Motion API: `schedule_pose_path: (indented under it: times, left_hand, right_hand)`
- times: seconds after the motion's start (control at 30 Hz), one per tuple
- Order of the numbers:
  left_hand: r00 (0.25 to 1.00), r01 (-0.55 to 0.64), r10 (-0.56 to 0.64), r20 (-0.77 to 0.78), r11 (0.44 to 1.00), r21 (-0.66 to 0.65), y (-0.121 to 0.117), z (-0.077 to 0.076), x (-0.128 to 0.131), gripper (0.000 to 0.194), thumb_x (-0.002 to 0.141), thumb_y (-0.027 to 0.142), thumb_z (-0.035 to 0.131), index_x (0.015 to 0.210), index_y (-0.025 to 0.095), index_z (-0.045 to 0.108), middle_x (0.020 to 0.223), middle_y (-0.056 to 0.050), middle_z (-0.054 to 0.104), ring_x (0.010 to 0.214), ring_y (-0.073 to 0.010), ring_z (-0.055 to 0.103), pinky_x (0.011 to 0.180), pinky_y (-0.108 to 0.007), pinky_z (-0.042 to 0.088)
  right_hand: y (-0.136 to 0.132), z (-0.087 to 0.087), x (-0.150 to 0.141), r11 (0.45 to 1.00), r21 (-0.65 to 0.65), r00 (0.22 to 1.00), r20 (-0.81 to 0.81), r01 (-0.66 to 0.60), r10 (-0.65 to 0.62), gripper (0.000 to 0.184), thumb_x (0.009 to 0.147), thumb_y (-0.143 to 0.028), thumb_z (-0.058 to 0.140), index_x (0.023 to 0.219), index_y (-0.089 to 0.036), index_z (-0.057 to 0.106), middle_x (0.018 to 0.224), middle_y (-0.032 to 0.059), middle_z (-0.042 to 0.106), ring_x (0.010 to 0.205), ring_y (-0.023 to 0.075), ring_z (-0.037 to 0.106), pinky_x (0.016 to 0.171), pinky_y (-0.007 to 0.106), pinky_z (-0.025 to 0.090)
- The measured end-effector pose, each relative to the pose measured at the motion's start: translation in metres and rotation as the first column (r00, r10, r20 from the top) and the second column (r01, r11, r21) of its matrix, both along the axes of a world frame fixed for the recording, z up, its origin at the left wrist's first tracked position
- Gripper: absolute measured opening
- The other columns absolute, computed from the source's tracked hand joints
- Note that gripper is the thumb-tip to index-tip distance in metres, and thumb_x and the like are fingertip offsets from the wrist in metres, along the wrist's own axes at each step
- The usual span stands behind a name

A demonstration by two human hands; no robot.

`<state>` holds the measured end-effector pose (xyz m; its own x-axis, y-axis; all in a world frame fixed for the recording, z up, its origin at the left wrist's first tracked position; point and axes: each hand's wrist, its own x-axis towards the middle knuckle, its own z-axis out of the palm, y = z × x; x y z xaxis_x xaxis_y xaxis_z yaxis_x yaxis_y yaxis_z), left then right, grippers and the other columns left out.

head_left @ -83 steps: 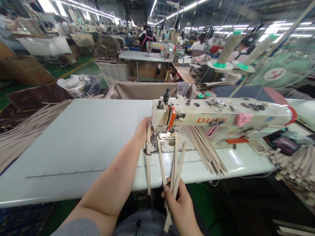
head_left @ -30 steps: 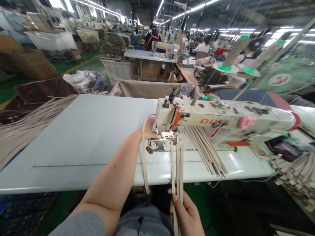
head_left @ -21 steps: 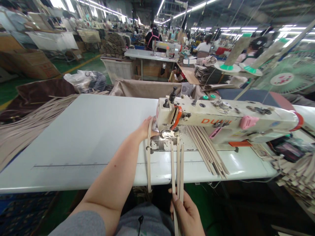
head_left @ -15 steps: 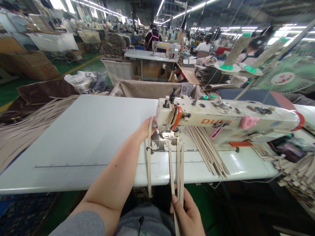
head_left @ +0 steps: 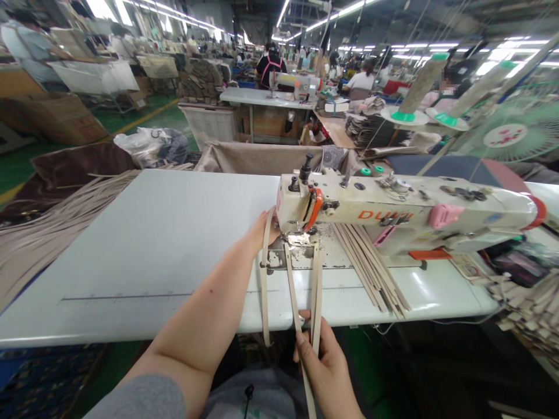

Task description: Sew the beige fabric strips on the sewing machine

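Observation:
My left hand (head_left: pixel 261 231) reaches to the needle end of a cream sewing machine (head_left: pixel 393 209) and pinches a beige strap (head_left: pixel 264 291) that hangs over the table's front edge. My right hand (head_left: pixel 321 364), below the table's front edge, grips several more beige strips (head_left: pixel 315 291). One of them slants up and left to the presser foot (head_left: pixel 297 240); the others run nearly straight up onto the metal plate.
A bundle of loose strips (head_left: pixel 371 267) lies on the white table (head_left: pixel 144 244) right of the needle. Heaps of strips fill the far left (head_left: pixel 52 221) and the right side (head_left: pixel 528 308). A fan (head_left: pixel 510 131) and thread cones (head_left: pixel 419 87) stand behind. Other workers sit at machines beyond.
My right hand has risen toward the table edge, and one strip in it has swung left so its tip meets the presser foot. My left hand stays at the needle with its strap.

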<state>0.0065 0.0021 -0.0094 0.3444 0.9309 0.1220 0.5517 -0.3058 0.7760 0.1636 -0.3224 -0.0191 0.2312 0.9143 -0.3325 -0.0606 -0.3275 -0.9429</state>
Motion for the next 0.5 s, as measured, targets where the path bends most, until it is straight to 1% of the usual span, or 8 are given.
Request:
schedule_pose_path:
  times: [0.1, 0.2, 0.27, 0.37, 0.43, 0.5]
  left_hand:
    - [0.999, -0.048, 0.048, 0.010, 0.999, 0.001, -0.001, 0.000, 0.002, 0.042, 0.088, 0.027, 0.079, 0.130, 0.027, 0.083, 0.141, -0.009, 0.084, 0.147, -0.0408, 0.069, 0.130, -0.058, 0.055]
    - [0.997, -0.068, 0.069, 0.028, 0.997, -0.025, -0.001, 0.000, 0.004, 0.045, 0.090, 0.029, 0.079, 0.135, 0.026, 0.082, 0.136, -0.009, 0.086, 0.147, -0.0416, 0.069, 0.128, -0.058, 0.056]
    - [0.996, -0.071, 0.072, 0.043, 0.997, -0.029, -0.001, 0.000, 0.005, 0.050, 0.091, 0.030, 0.079, 0.141, 0.027, 0.080, 0.139, -0.009, 0.085, 0.149, -0.0418, 0.068, 0.128, -0.059, 0.057]
    - [0.994, -0.091, 0.092, 0.064, 0.996, -0.021, -0.002, 0.000, 0.005, 0.058, 0.092, 0.029, 0.079, 0.150, 0.029, 0.074, 0.148, -0.008, 0.082, 0.151, -0.0409, 0.066, 0.129, -0.059, 0.056]
    - [0.993, -0.099, 0.100, 0.064, 0.995, -0.017, -0.003, 0.000, 0.005, 0.059, 0.093, 0.028, 0.079, 0.151, 0.029, 0.073, 0.151, -0.008, 0.080, 0.152, -0.0406, 0.066, 0.129, -0.059, 0.056]
    - [0.994, -0.090, 0.091, 0.054, 0.996, -0.019, -0.003, 0.001, 0.005, 0.056, 0.094, 0.029, 0.078, 0.150, 0.029, 0.074, 0.151, -0.008, 0.080, 0.151, -0.0404, 0.067, 0.129, -0.059, 0.056]
  right_hand:
    - [0.005, -0.003, 0.001, 1.000, -0.006, 1.000, 0.022, -0.013, 0.013, 0.078, 0.093, -0.083, 0.081, 0.137, -0.020, 0.073, 0.067, -0.0031, 0.069, 0.060, 0.0220, 0.063, 0.063, 0.034, 0.053]
    - [0.008, -0.005, -0.002, 1.000, -0.010, 0.999, 0.041, 0.006, -0.006, 0.078, 0.091, -0.085, 0.081, 0.135, -0.020, 0.074, 0.066, -0.0034, 0.069, 0.058, 0.0209, 0.061, 0.059, 0.032, 0.049]
    - [0.010, -0.006, -0.004, 1.000, -0.014, 0.999, 0.046, 0.017, -0.016, 0.078, 0.091, -0.086, 0.080, 0.134, -0.020, 0.073, 0.065, -0.0038, 0.068, 0.056, 0.0200, 0.059, 0.056, 0.031, 0.047]
    - [0.011, -0.008, -0.006, 1.000, -0.017, 0.998, 0.061, 0.019, -0.018, 0.076, 0.093, -0.086, 0.078, 0.133, -0.021, 0.072, 0.065, -0.0041, 0.068, 0.054, 0.0186, 0.057, 0.053, 0.029, 0.044]
    - [0.012, -0.009, -0.007, 1.000, -0.017, 0.998, 0.068, 0.020, -0.019, 0.074, 0.094, -0.085, 0.078, 0.132, -0.021, 0.071, 0.065, -0.0039, 0.068, 0.051, 0.0179, 0.056, 0.050, 0.028, 0.043]
    - [0.013, -0.008, -0.007, 0.999, -0.018, 0.998, 0.062, 0.029, -0.028, 0.074, 0.093, -0.084, 0.079, 0.131, -0.021, 0.072, 0.065, -0.0032, 0.069, 0.050, 0.0181, 0.056, 0.048, 0.028, 0.043]
